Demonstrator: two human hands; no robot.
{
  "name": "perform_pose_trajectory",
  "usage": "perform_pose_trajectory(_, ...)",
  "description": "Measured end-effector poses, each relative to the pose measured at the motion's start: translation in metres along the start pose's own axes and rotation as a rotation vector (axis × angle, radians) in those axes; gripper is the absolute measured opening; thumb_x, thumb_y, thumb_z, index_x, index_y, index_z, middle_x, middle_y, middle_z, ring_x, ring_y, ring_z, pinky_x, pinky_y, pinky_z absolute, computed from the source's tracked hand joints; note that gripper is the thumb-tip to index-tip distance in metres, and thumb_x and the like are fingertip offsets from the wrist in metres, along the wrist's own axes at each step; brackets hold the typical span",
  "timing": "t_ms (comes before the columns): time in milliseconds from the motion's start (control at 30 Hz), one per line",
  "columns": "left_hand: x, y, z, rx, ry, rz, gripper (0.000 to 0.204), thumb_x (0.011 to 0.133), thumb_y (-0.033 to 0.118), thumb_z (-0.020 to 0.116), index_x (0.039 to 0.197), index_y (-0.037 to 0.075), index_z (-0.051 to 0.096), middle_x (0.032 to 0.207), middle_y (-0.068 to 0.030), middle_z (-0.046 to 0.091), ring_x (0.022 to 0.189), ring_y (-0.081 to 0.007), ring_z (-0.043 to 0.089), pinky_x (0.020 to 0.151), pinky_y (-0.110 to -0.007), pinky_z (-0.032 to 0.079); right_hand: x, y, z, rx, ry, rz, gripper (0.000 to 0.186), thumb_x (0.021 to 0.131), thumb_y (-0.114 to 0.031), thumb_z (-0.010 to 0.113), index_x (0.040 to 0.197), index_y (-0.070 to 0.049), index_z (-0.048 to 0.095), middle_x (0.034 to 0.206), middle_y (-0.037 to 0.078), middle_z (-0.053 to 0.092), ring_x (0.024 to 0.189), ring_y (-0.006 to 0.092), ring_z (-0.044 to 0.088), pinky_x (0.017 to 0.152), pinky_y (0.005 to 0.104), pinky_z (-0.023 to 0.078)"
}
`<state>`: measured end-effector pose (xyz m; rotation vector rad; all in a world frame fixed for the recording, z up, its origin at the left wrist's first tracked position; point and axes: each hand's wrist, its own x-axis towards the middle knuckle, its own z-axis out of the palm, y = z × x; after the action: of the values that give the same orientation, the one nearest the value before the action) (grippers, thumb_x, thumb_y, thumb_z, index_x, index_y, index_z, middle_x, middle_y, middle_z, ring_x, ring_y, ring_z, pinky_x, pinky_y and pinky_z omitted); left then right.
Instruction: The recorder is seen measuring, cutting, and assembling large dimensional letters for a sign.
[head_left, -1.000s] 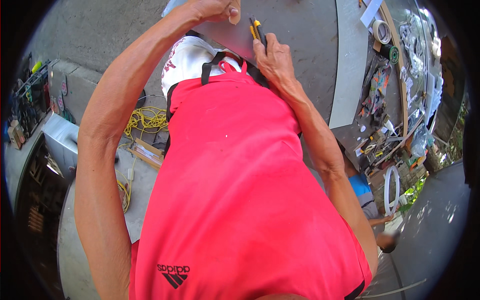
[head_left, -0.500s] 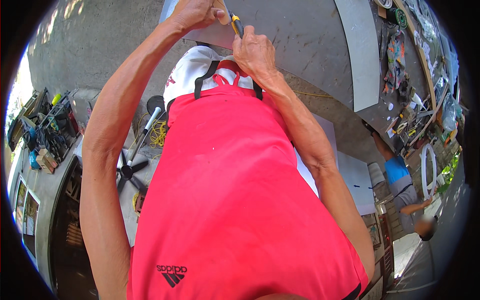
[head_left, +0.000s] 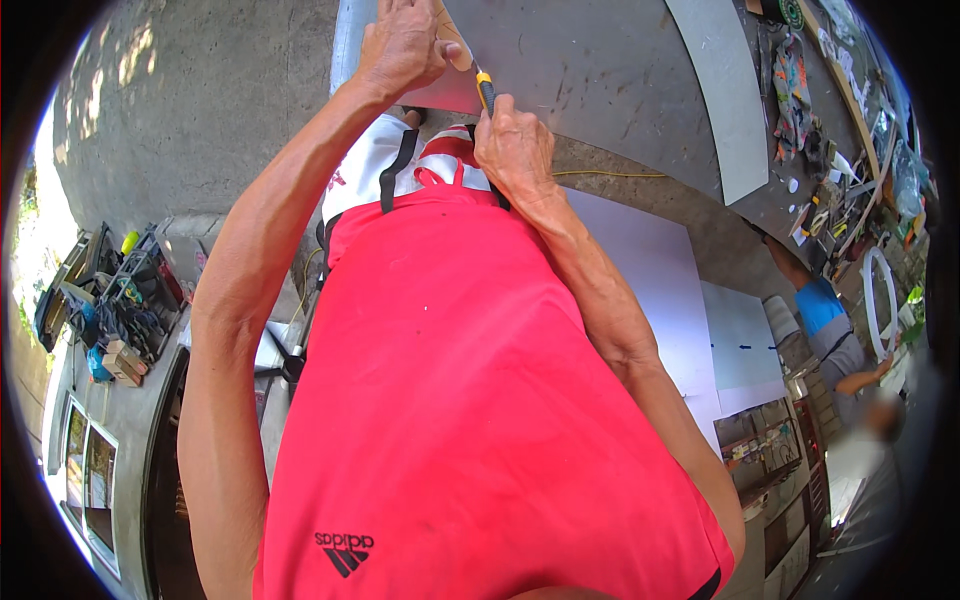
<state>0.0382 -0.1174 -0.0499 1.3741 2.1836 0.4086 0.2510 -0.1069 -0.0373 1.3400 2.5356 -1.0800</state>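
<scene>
My left hand (head_left: 402, 48) presses down on a tan flat piece (head_left: 455, 40) with a slanted right edge, its thumb near the piece's close end. The fingertips run up to the top edge of the view. My right hand (head_left: 517, 150) grips a utility knife (head_left: 486, 92) with a yellow and black handle. The knife's thin blade points away from me, beside the tan piece's edge. Beneath both lies a large grey sheet (head_left: 580, 70) on which the tan piece rests. The blade's very tip is hard to make out.
A curved pale strip (head_left: 722, 100) lies across the grey sheet at right. Tools and scraps (head_left: 835, 190) crowd the far right side. Pale panels (head_left: 645, 270) stand to my right, with another person (head_left: 835, 330) beyond, near a white ring (head_left: 880, 300). A black fan (head_left: 290, 368) is at left.
My right hand has drawn the knife a little toward me along the tan piece's edge. The left hand stays on the piece. The whole view has shifted slightly.
</scene>
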Motion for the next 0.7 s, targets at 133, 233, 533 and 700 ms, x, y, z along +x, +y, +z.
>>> perform_pose_trajectory(133, 0.000, 0.003, -0.003, 0.000, -0.005, 0.006, 0.124, 0.071, 0.018, 0.083, 0.161, -0.007, 0.002, 0.166, -0.0373, -0.007, 0.149, -0.0556, 0.022, 0.121, -0.045, 0.031, -0.009, -0.007, 0.004, 0.051, 0.029, 0.046, 0.022, 0.094, -0.019, 0.062, 0.091, 0.001, 0.056, 0.069, 0.027, 0.067, 0.070, 0.0485, 0.069, 0.064, 0.0568, 0.055)
perform_pose_trajectory(233, -0.001, -0.003, -0.001, -0.021, 0.004, 0.027, 0.125, 0.071, 0.018, 0.083, 0.162, -0.006, 0.001, 0.166, -0.0380, -0.006, 0.149, -0.0561, 0.021, 0.122, -0.046, 0.029, -0.015, -0.011, -0.001, 0.061, -0.017, 0.096, 0.023, 0.095, -0.020, 0.062, 0.091, 0.002, 0.055, 0.068, 0.028, 0.066, 0.068, 0.0495, 0.068, 0.064, 0.0577, 0.054)
perform_pose_trajectory(533, 0.001, -0.012, 0.005, -0.011, 0.110, 0.202, 0.129, 0.072, 0.032, 0.085, 0.162, -0.006, 0.000, 0.164, -0.0414, -0.006, 0.153, -0.0542, 0.012, 0.126, -0.043, 0.021, 0.007, -0.008, 0.007, 0.172, 0.132, 0.112, 0.024, 0.096, -0.023, 0.061, 0.091, -0.001, 0.055, 0.069, 0.025, 0.067, 0.070, 0.0495, 0.067, 0.064, 0.0583, 0.052)
perform_pose_trajectory(700, 0.002, -0.013, 0.007, 0.029, 0.121, 0.214, 0.129, 0.072, 0.031, 0.085, 0.162, -0.006, 0.000, 0.164, -0.0413, -0.006, 0.154, -0.0531, 0.009, 0.126, -0.042, 0.019, 0.008, -0.012, 0.010, 0.117, 0.120, 0.092, 0.023, 0.095, -0.021, 0.062, 0.091, 0.001, 0.055, 0.074, 0.025, 0.070, 0.070, 0.0451, 0.071, 0.063, 0.0541, 0.057)
